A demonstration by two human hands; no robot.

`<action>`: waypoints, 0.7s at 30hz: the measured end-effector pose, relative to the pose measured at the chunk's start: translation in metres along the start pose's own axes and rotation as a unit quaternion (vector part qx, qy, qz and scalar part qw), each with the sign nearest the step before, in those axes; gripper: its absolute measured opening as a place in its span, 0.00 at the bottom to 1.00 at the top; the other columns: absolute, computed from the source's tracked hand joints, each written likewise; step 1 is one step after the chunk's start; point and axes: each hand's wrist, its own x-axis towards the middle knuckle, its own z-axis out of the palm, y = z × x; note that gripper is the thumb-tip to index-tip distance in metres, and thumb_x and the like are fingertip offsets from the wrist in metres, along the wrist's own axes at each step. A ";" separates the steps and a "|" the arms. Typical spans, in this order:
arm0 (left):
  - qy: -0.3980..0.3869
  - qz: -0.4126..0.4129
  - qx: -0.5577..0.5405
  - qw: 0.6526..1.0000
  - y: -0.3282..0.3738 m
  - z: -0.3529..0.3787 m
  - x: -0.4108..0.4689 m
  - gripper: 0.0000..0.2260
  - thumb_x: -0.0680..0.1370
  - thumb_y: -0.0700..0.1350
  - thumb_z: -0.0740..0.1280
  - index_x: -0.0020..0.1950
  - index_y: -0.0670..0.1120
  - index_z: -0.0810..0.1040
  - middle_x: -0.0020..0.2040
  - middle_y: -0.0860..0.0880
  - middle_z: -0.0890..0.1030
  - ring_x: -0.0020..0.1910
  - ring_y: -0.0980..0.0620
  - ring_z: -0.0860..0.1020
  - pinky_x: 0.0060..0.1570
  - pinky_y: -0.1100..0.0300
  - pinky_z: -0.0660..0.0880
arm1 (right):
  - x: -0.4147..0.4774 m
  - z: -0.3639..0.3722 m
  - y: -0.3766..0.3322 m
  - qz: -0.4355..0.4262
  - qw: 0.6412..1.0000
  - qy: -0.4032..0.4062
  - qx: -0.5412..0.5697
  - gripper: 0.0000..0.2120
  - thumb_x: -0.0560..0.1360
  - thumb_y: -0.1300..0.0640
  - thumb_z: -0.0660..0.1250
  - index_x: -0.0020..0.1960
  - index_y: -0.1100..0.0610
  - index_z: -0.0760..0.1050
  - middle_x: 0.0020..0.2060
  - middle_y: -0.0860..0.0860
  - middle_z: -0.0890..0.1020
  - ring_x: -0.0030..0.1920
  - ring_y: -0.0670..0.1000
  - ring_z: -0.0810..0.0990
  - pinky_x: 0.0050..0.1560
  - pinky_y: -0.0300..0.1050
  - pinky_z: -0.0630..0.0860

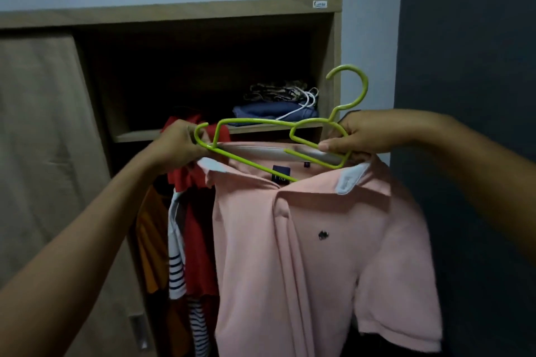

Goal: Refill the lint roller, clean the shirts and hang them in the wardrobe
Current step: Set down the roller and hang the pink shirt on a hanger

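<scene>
The left hand (179, 145) clenches the 9 o'clock end of the hanger (261, 122), seemingly with the shoulder of the shirt (290, 240). The hanger lies 9 to 3, only partly inside the collar. The right hand (356, 136) grips its 3 o'clock end, nearer the hook (366, 88). The hanging space of the wardrobe (336, 66) lies toward 10 o'clock.

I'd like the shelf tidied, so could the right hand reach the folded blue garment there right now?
Probably not yet: the right hand grips the green hanger at the collar of the pink shirt. The folded blue garment sits on an open shelf, so a freed hand likely could.
</scene>
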 end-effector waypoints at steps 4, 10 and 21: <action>0.003 0.029 0.080 0.996 -0.006 -0.009 0.005 0.02 0.75 0.37 0.74 0.44 0.42 0.82 0.40 0.45 0.83 0.38 0.51 0.79 0.39 0.54 0.78 | 0.000 -0.005 -0.011 0.013 0.995 -0.056 -0.080 0.20 0.82 0.42 0.57 0.36 0.52 0.72 0.29 0.45 0.72 0.28 0.40 0.71 0.34 0.34 0.68; 0.028 0.109 0.251 0.961 -0.014 -0.014 0.014 0.08 0.73 0.49 0.77 0.42 0.50 0.79 0.39 0.52 0.80 0.40 0.50 0.80 0.38 0.50 0.80 | 0.009 -0.014 -0.024 0.065 0.971 -0.128 -0.190 0.22 0.81 0.40 0.57 0.36 0.54 0.72 0.33 0.49 0.75 0.34 0.48 0.72 0.37 0.42 0.69; -0.108 0.095 0.106 0.984 0.049 0.019 -0.022 0.11 0.70 0.46 0.69 0.29 0.45 0.74 0.25 0.51 0.73 0.22 0.59 0.70 0.25 0.62 0.64 | 0.045 0.065 0.002 0.018 0.992 0.025 -0.120 0.19 0.79 0.44 0.64 0.42 0.59 0.76 0.35 0.53 0.78 0.37 0.52 0.75 0.38 0.44 0.66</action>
